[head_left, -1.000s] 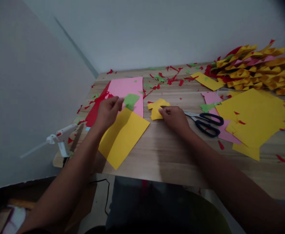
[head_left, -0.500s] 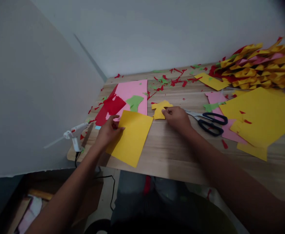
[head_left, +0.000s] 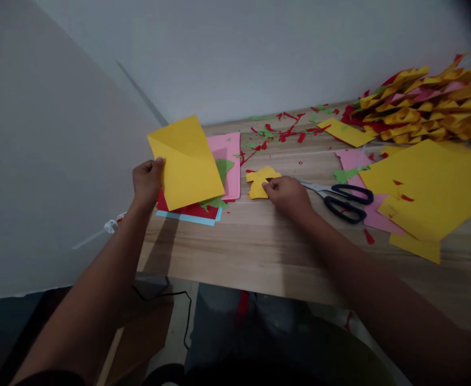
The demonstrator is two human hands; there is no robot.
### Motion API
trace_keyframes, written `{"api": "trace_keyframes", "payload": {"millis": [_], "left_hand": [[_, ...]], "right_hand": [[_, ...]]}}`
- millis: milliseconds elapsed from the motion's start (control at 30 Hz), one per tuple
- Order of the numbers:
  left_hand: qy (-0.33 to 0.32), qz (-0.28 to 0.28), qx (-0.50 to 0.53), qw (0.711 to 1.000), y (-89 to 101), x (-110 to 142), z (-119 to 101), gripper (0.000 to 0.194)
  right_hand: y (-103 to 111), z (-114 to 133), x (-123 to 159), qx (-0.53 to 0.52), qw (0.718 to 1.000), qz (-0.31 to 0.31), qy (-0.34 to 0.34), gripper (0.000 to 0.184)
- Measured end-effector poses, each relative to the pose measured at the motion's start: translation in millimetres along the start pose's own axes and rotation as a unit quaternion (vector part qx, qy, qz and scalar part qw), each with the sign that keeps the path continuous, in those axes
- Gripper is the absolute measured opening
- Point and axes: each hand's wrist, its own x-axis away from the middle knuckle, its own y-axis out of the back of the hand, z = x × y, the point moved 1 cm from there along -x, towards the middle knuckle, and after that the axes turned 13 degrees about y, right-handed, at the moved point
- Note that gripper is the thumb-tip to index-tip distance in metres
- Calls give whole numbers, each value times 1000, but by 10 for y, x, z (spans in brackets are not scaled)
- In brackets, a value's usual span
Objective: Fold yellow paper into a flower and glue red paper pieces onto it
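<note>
My left hand [head_left: 147, 182] is closed on the left edge of a yellow sheet of paper [head_left: 187, 163], which is lifted and tilted over a stack of coloured sheets. A yellow paper cutout [head_left: 259, 187] lies near the table's middle, its right side pinched by the fingers of my right hand [head_left: 286, 194]. Just right of that hand rest scissors [head_left: 340, 198] with dark handles, their blade tips hidden behind it. Under the lifted sheet show pink paper [head_left: 232, 161], green scraps [head_left: 214, 203], red paper [head_left: 187, 210] and light blue paper [head_left: 191, 218].
A big heap of folded yellow paper strips [head_left: 428, 107] stands at the back right. Yellow sheets [head_left: 432, 187] lie before it. Red and green snippets [head_left: 287, 131] litter the table's back. A white glue gun [head_left: 110, 226] is mostly hidden behind my left forearm.
My left hand has raised the yellow sheet off the table's front and carried it up and left, over the stack. My right hand stays at the cutout.
</note>
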Motion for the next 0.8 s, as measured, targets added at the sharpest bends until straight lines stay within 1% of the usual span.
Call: {"api": "trace_keyframes", "payload": {"millis": [33, 67, 133, 200, 267, 300, 333, 400, 500, 567, 600, 667, 700, 767, 800], "left_hand": [[11, -4, -19, 1000, -38, -105, 22, 36], [25, -1, -60, 998, -73, -193, 43, 35], [37, -4, -101, 994, -112, -309, 61, 25], [26, -32, -114, 993, -111, -347, 33, 13], [2, -61, -114, 992, -97, -322, -35, 15], [-8, -61, -111, 992, -99, -293, -76, 19], [-17, -53, -106, 993, -112, -255, -118, 22], [-45, -15, -92, 995, -178, -153, -201, 31], [-100, 45, -65, 992, -358, 44, -322, 46], [-133, 74, -60, 987, -506, 173, -401, 48], [-155, 92, -73, 981, -582, 228, -440, 46], [-212, 130, -141, 958, -731, 307, -505, 30], [-238, 145, -192, 941, -800, 329, -527, 27], [-258, 150, -285, 911, -915, 340, -540, 36], [-252, 141, -317, 904, -961, 335, -536, 35]], "right_hand": [[5, -1, 0, -3, 1000, 0, -2, 36], [11, -2, -1, -8, 1000, 0, -5, 36], [20, -3, -2, -15, 1000, 2, -5, 36], [26, 3, -3, -16, 1000, 4, 2, 36], [27, 16, -3, -8, 1000, 4, 8, 36], [24, 24, -2, -1, 1000, 4, 8, 36], [21, 31, -1, 8, 1000, 4, 7, 36], [11, 44, 2, 24, 1000, 0, 6, 36], [-2, 50, 3, 37, 999, -3, 9, 37], [-6, 50, 3, 46, 999, 1, 14, 38], [-5, 52, 3, 53, 998, 4, 18, 38], [5, 59, 5, 62, 997, 3, 34, 42], [15, 65, 7, 61, 997, -1, 49, 45], [48, 73, 9, 52, 995, -18, 84, 49], [70, 73, 8, 49, 994, -31, 98, 50]]}}
